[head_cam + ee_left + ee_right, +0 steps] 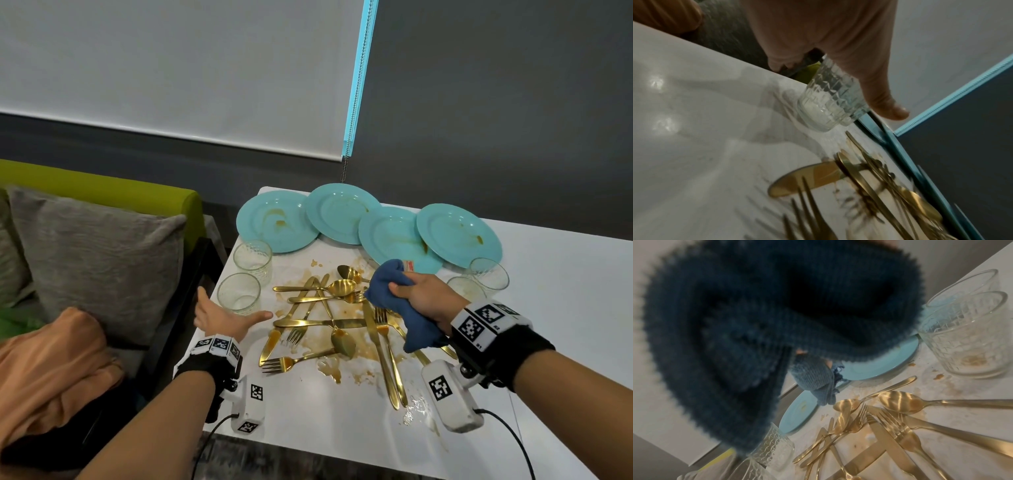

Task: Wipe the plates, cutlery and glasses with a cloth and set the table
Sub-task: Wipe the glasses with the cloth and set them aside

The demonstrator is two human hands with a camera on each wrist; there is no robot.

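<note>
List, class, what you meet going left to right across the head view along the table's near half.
Left hand → near glass → gold cutlery pile → blue cloth → right hand

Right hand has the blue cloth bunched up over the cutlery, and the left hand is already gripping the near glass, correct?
Not quite. The left hand is open beside the near glass, not gripping it, as the head view shows. The right hand does hold the bunched blue cloth over the cutlery.
</note>
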